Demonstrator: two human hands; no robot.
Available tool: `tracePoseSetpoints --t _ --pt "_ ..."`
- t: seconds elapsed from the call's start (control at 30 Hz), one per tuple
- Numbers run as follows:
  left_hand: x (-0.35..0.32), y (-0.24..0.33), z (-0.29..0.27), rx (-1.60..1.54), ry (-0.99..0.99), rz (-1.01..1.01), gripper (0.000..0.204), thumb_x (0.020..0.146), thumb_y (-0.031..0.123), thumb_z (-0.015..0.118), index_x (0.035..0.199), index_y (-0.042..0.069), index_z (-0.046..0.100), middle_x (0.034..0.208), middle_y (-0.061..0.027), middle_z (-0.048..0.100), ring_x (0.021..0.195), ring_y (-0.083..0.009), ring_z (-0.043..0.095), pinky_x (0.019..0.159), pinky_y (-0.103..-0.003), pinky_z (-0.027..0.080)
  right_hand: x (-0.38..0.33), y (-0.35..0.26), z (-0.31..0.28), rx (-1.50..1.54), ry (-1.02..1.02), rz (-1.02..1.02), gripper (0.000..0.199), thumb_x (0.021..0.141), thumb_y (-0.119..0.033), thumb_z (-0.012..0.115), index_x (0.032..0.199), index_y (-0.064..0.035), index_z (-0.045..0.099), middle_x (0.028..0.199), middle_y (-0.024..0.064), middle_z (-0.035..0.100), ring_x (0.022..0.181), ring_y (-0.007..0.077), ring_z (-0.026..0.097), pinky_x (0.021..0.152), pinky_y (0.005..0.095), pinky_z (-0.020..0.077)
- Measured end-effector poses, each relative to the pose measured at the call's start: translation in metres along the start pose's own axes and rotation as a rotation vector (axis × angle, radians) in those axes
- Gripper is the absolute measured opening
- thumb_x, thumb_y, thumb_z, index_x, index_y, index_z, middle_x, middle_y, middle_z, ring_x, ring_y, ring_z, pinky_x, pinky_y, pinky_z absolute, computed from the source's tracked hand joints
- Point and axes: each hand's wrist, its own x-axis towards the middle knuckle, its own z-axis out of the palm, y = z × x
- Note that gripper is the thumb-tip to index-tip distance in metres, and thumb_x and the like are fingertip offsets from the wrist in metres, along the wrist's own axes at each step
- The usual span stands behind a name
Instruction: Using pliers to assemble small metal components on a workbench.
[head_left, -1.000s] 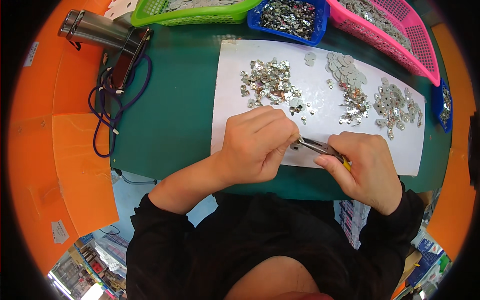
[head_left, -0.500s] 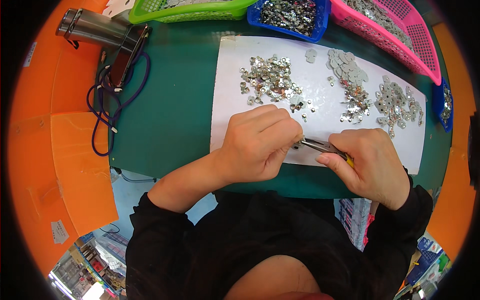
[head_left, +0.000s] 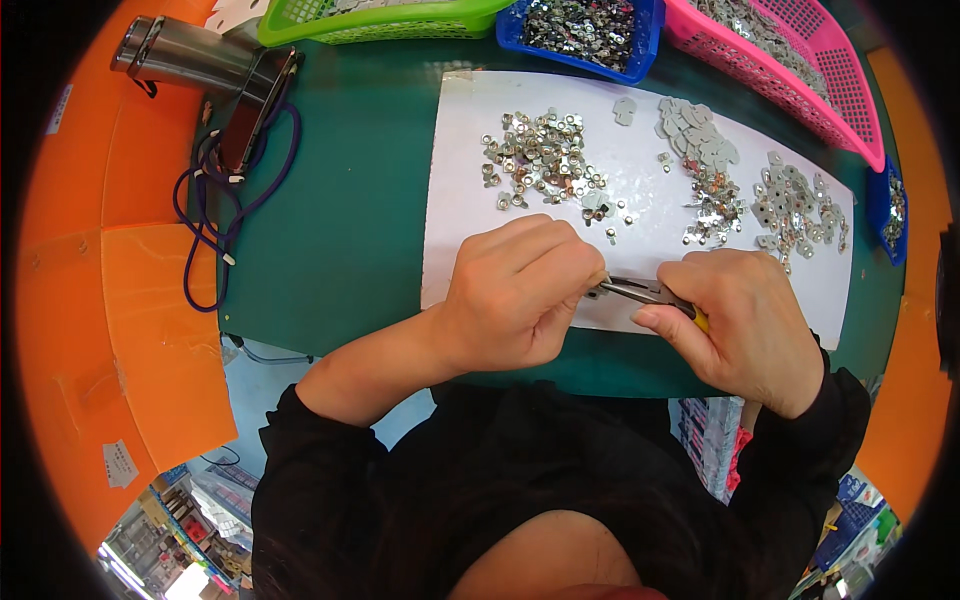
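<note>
My right hand [head_left: 750,325] is wrapped round needle-nose pliers [head_left: 648,291] with yellow on the handles. Their jaws point left and meet the fingertips of my left hand [head_left: 522,292]. That hand is closed in a pinch on a small metal piece [head_left: 594,293], mostly hidden by the fingers. Both hands are over the near edge of a white board [head_left: 650,250]. Beyond my left hand lies a pile of small shiny metal pieces [head_left: 545,155]. Flat grey plates [head_left: 695,130], a heap of silver and copper-coloured bits [head_left: 715,208] and grey pieces with holes [head_left: 790,205] lie farther right.
A green basket [head_left: 390,28], a blue tray [head_left: 575,58] and a pink basket [head_left: 780,100], all holding small parts, line the far edge. Another blue tray [head_left: 880,215] sits at the right. A steel cylinder [head_left: 200,55] and a purple cord [head_left: 290,150] lie on the green table [head_left: 340,200].
Both hands and the pliers keep nearly the same position. The view has shifted very slightly; nothing is visibly taken up or let go.
</note>
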Motion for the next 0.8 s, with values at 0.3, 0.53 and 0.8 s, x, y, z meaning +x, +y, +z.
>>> tracePoseSetpoints --t 0.3,0.53,0.8 --pt "-0.0014 0.0036 0.0016 -0.023 0.033 -0.043 0.013 0.075 -0.012 0.063 0.077 0.0 0.057 0.065 -0.0088 0.053 0.053 -0.0228 0.05 0.048 -0.029 0.039 0.0008 -0.0006 0.0027 -0.065 0.044 0.015 0.036 0.086 -0.032 0.069 0.071 -0.0024 0.054 0.062 0.0161 0.052 0.061 0.038 0.055 0.055 0.0444 0.0411" --pt "-0.0014 0.0036 0.0023 0.014 0.081 -0.026 0.011 0.08 -0.011 0.063 0.079 -0.001 0.058 0.064 -0.0085 0.053 0.051 -0.0217 0.049 0.047 -0.028 0.039 0.0029 0.0005 0.0041 0.045 -0.008 -0.002 0.036 0.086 -0.032 0.068 0.072 -0.0021 0.054 0.063 0.017 0.051 0.061 0.0388 0.055 0.055 0.0446 0.0411" --pt "-0.0024 0.0052 0.0009 0.021 0.087 -0.034 0.01 0.081 -0.01 0.063 0.079 -0.001 0.058 0.064 -0.0085 0.053 0.051 -0.0213 0.049 0.047 -0.028 0.038 0.0014 -0.0032 0.0064 0.05 0.022 -0.003 0.034 0.087 -0.031 0.068 0.074 -0.0021 0.054 0.063 0.017 0.052 0.062 0.0395 0.054 0.057 0.0452 0.0416"
